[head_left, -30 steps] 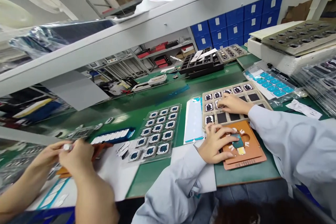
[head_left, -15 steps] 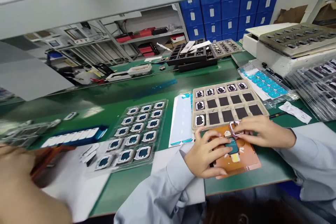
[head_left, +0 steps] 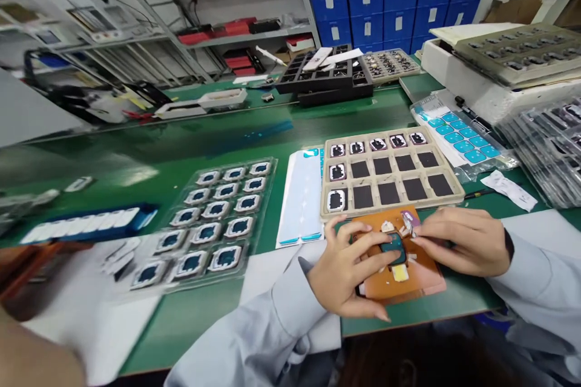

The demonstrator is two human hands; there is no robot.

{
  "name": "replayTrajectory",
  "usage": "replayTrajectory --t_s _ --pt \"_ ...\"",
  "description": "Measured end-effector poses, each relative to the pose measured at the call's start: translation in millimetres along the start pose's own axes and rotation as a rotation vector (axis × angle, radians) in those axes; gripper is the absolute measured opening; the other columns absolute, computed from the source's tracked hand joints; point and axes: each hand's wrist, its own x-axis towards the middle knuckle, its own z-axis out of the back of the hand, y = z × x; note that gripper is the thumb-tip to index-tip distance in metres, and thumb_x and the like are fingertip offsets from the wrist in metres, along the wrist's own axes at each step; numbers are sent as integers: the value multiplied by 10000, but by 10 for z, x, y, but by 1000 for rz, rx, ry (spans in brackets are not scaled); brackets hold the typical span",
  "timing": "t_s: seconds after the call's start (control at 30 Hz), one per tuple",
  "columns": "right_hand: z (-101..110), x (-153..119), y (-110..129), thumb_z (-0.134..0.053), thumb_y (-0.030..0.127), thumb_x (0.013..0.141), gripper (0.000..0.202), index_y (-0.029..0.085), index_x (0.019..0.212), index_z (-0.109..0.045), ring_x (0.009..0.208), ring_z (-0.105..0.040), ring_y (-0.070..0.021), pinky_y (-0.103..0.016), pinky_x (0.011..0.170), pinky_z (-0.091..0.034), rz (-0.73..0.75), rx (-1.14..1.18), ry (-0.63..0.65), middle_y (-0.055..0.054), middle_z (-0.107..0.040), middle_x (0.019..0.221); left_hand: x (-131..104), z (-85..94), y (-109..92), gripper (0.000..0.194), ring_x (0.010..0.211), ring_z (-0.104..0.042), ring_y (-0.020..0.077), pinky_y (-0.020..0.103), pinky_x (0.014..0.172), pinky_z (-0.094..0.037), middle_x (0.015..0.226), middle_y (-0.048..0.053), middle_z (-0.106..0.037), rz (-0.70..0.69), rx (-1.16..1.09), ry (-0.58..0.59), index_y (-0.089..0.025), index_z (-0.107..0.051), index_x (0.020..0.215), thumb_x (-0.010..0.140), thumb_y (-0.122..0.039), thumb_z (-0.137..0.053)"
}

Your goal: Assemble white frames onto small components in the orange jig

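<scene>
My left hand [head_left: 351, 269] lies over an orange mat [head_left: 426, 281] with its fingers spread. Its fingertips rest on a dark teal rounded-square plate [head_left: 391, 249]. My right hand [head_left: 463, 239] is closed in a pinch at the mat's upper right, on a small purple-and-white piece [head_left: 407, 222]; the fingertips partly cover this piece. Below the teal plate is a yellow square [head_left: 400, 273], with small white scraps around it. Just behind my hands stands a beige compartment tray [head_left: 324, 208], with white-and-black frames in its back row and left column.
A clear tray [head_left: 267, 193] of white-rimmed teal parts lies left, beside white sheets [head_left: 299, 193]. Someone else's blurred arm [head_left: 36, 351] is at the lower left. Blue film sheets [head_left: 472, 148] and stacked clear trays [head_left: 551, 157] sit right; black trays [head_left: 336, 87] stand behind.
The view has shifted. The piece at my right fingertips, earlier tilted up like a ring, now sits lower and flatter at the mat. My left hand stays on the teal plate.
</scene>
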Motion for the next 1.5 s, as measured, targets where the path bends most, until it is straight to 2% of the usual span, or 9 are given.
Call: replayTrajectory --t_s 0.37,0.57,0.7,0.83,1.0,1.1,1.2,1.37,1.5 --pt "-48 -239 -134 -577 147 921 139 247 826 -565 473 -549 -128 -276 460 -407 -4 -44 118 21 -608 572 89 91 -54 607 1068 -453 296 488 1046 -162 1129 69 -701 6 -59 4 -270 -608 1258 824 -684 -514" --pt "-8 -110 -387 -623 227 925 146 214 1070 -639 910 -668 -215 -306 646 -536 -229 38 107 -99 -707 1034 23 21 -49 727 1089 -436 320 508 1037 -162 1142 75 -690 28 -48 -17 -299 -575 1320 783 -778 -471" --pt "-24 -105 -495 -615 204 938 69 200 970 -676 912 -667 -199 -336 786 -550 -236 50 149 -80 -718 1001 43 32 -49 682 1071 -447 303 489 1025 -172 1147 71 -688 17 -55 -33 -292 -589 1296 826 -760 -427" --pt "-9 -89 -385 -634 201 919 31 211 895 -651 997 -642 -225 -370 840 -525 -202 46 93 -100 -683 1084 112 117 -62 609 1074 -451 285 479 1018 -175 1155 72 -696 -10 -48 20 -243 -612 1244 869 -697 -453" --pt "-71 -46 -152 -652 210 886 174 207 775 -518 988 -602 -231 -377 825 -497 -113 152 206 -110 -641 1119 147 192 -81 620 1082 -466 282 477 1031 -175 1136 63 -714 -7 -61 19 -213 -612 1211 821 -690 -541" --pt "-80 -72 -139 -733 382 845 288 221 916 -505 1022 -583 -255 -396 854 -486 -135 211 251 -117 -640 1148 142 193 -89 607 1096 -471 287 472 1031 -191 1150 69 -714 1 -51 67 -210 -615 1203 791 -656 -610" --pt "21 -115 -237 -749 539 788 516 227 1105 -488 1151 -544 -305 -435 935 -465 -169 254 262 -152 -584 1273 110 129 -80 637 1091 -470 298 489 1041 -174 1117 70 -721 -17 -39 -4 -216 -619 1190 749 -676 -624" --pt "226 -128 -426 -717 325 851 249 235 1015 -553 1103 -586 -255 -389 942 -457 -152 300 464 -112 -615 1231 72 38 -67 621 1038 -466 266 468 1057 -159 1062 53 -733 -10 -51 -79 -220 -629 1176 793 -701 -544" --pt "150 -104 -425 -677 230 890 149 228 1006 -585 1033 -604 -226 -378 897 -465 -93 351 464 -94 -657 1121 86 58 -79 594 1037 -472 272 454 1028 -184 1063 61 -729 -15 -74 -85 -212 -627 1180 799 -664 -571"
